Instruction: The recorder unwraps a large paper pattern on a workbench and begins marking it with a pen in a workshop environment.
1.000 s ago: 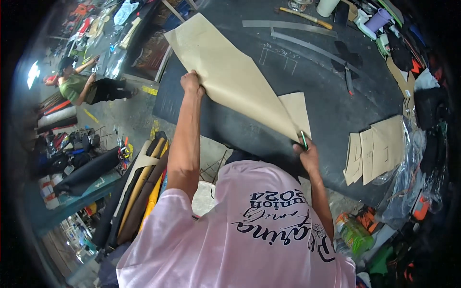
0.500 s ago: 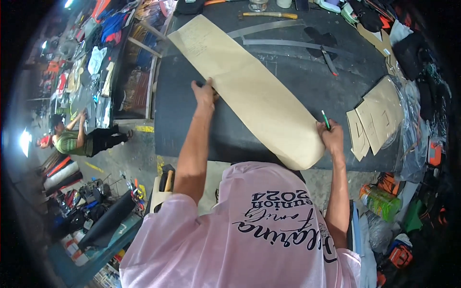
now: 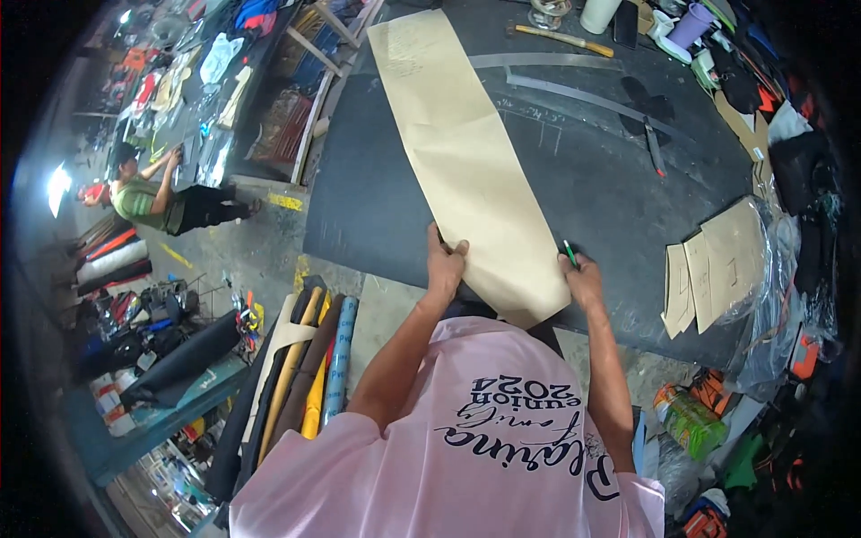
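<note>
A long strip of tan pattern paper [image 3: 475, 152] lies slantwise across the dark tabletop [image 3: 359, 188], its rounded near end reaching the table edge by my body. My left hand [image 3: 445, 267] grips the strip's left edge near that end, thumb on top and some fingers hidden beneath. On the opposite edge, my right hand [image 3: 585, 283] is closed around a green pen [image 3: 570, 254] that points up and away, while its fingers touch the paper. Faint handwriting shows on the strip's far end.
Cut tan card pieces [image 3: 717, 260] lie at the table's right side beside clear plastic. Farther back are a hammer [image 3: 565, 40], a cutter [image 3: 653, 148] and clear strips [image 3: 574, 91]. Fabric rolls [image 3: 296, 368] stand at the left. A co-worker [image 3: 148, 193] stands beyond the aisle.
My left hand has slid along the paper's left edge toward its near end. The strip has turned to point more straight away from me. My right hand still holds the pen.
</note>
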`<action>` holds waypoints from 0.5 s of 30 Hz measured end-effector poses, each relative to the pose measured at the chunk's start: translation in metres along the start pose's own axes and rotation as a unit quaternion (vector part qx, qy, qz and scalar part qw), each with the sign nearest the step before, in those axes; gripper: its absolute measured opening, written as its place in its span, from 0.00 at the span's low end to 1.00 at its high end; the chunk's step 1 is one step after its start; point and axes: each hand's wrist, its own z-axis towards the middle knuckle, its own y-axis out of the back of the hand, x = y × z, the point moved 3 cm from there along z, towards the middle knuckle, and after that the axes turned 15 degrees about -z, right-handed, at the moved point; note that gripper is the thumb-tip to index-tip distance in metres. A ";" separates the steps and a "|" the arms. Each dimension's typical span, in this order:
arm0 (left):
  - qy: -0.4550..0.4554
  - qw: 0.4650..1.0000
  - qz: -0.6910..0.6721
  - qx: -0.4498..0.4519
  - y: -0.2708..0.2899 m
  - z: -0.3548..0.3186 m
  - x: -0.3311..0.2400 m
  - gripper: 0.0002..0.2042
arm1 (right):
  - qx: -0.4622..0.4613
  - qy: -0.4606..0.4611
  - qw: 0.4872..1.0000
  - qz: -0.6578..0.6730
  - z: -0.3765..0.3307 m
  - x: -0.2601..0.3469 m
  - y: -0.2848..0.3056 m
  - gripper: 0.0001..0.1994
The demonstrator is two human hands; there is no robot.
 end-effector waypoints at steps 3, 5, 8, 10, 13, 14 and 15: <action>-0.020 0.999 0.039 -0.005 0.023 -0.003 0.001 0.32 | -0.040 -0.020 0.999 0.030 -0.017 -0.019 -0.008 0.21; -0.008 0.979 0.201 -0.020 0.042 -0.006 -0.005 0.32 | -0.047 -0.030 0.987 0.151 -0.029 -0.033 -0.008 0.22; -0.095 0.960 0.262 -0.040 0.085 0.001 -0.005 0.36 | -0.058 -0.014 0.972 0.229 -0.041 -0.060 -0.007 0.24; -0.033 0.953 0.300 -0.040 0.108 -0.001 -0.012 0.38 | 0.060 -0.050 0.954 0.289 -0.057 -0.077 0.000 0.27; -0.021 0.921 0.387 -0.034 0.126 0.000 -0.039 0.38 | 0.066 -0.005 0.943 0.325 -0.069 -0.121 0.004 0.28; 0.017 0.918 0.393 -0.040 0.136 0.005 -0.041 0.38 | 0.038 -0.054 0.955 0.290 -0.074 -0.133 0.007 0.29; -0.009 0.886 0.461 -0.048 0.142 0.006 -0.048 0.38 | 0.019 -0.056 0.964 0.259 -0.079 -0.144 0.013 0.29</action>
